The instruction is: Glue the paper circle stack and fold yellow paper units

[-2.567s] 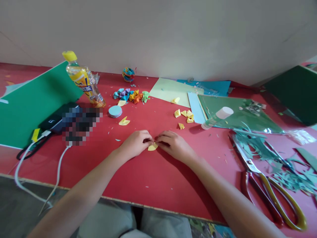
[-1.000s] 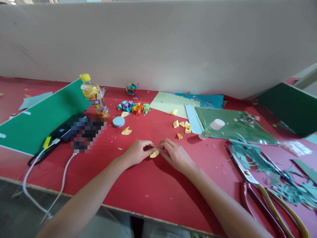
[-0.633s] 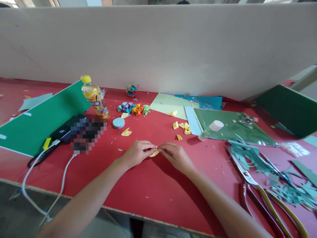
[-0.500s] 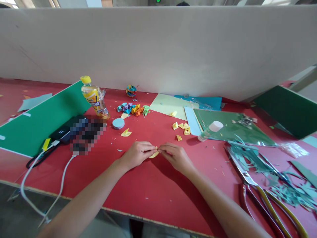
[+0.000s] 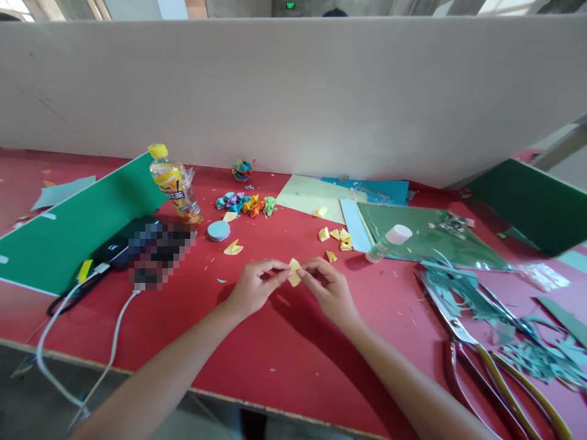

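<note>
A small piece of yellow paper (image 5: 294, 272) is pinched between my two hands over the red table (image 5: 293, 366). My left hand (image 5: 257, 286) grips its left edge with thumb and forefinger. On the opposite edge my right hand (image 5: 329, 288) closes its fingertips. Beyond the right hand lie several folded yellow paper pieces (image 5: 345, 238). Past the left hand rest another creased yellow piece (image 5: 233, 247) and a stack of light-blue paper discs (image 5: 219, 230). A row of crumpled coloured paper pieces (image 5: 247, 203) sits farther back.
A drink bottle (image 5: 175, 186) stands left, near a black power bank (image 5: 123, 239) with white cables. At right are a glue stick (image 5: 389, 243), large scissors (image 5: 454, 324), teal paper scraps (image 5: 532, 360) and a green sheet pack (image 5: 426, 235). A grey partition (image 5: 293, 91) rises behind.
Both hands have lifted the yellow paper and turned it more upright, so more of its face shows between the fingertips. The view has shifted slightly.
</note>
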Demonstrator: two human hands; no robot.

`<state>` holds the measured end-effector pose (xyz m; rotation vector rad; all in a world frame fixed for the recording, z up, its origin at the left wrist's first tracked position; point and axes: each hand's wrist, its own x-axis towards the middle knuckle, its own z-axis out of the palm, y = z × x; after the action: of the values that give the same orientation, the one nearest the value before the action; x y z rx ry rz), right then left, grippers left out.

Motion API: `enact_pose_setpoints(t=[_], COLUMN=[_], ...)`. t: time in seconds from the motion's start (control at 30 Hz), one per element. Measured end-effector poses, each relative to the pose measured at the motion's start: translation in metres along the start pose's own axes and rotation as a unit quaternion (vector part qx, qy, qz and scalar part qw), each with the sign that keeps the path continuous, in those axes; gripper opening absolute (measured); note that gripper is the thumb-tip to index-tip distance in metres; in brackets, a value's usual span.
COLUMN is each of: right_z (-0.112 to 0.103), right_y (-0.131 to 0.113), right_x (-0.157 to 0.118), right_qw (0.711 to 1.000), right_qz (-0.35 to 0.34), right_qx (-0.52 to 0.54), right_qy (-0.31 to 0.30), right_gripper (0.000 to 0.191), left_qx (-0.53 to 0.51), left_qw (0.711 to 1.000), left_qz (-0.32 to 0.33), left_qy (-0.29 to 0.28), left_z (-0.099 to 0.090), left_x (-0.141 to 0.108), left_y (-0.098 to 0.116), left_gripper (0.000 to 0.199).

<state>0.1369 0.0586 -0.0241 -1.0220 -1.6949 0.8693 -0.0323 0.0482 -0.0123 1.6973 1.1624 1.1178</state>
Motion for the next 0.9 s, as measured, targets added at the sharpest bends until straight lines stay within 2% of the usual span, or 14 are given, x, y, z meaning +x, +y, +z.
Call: enact_pose_setpoints(t=[0.1,0.27,0.47,0.7,0.9], right_z=[-0.003,-0.008,-0.008,-0.01,-0.011], right_y=[0.002,0.003,0.003,0.001,0.001], right_x=[0.001,0.0,0.0,-0.001,0.0], right_qw=[0.999,0.991,0.992,0.99,0.989], right_qz=[-0.037,-0.082,-0.079,-0.094,-0.104], right_qx=[-0.039,-0.091,-0.084,-0.092,-0.093], right_qy=[0.009,-0.047,-0.047,-0.044,-0.057], right_gripper=[0.011,0.01,0.011,0.007,0.008], left_qx=[0.035,0.021,-0.009,-0.013,-0.038], left_qw=[0.999,0.999,0.999,1.0,0.998], left_qz=[0.021,0.034,0.017,0.019,0.015], left_qy=[-0.017,-0.034,-0.048,-0.003,-0.038], left_z=[-0.002,-0.004,-0.004,-0.005,-0.006], left_x=[0.002,0.003,0.003,0.003,0.004], left_y=[0.001,0.0,0.0,0.0,-0.002], left_gripper=[0.02,0.022,0.02,0.017,0.016])
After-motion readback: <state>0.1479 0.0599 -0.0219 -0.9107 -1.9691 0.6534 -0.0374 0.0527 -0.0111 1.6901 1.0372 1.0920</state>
